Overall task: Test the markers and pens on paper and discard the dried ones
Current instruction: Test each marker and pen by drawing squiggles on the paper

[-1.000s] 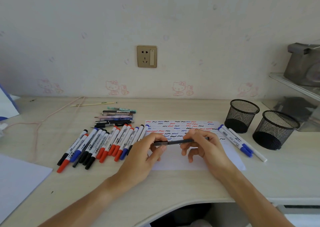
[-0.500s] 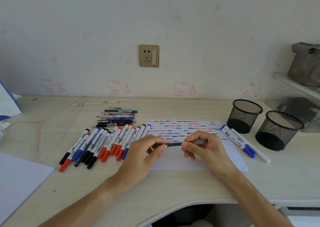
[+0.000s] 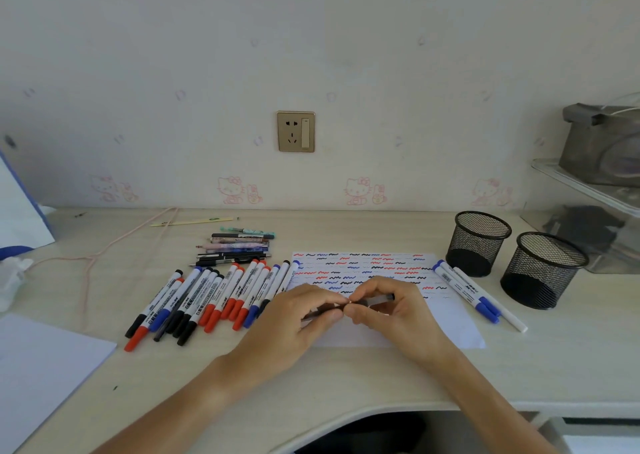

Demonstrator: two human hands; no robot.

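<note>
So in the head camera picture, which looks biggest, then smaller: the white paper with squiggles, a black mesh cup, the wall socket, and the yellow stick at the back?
1. White paper sheet with coloured squiggles
2. Black wire-mesh pen cup, right one; its twin looks about alike
3. Gold-framed wall socket, though it sits farther away
4. Thin yellow stick: long but very skinny
</note>
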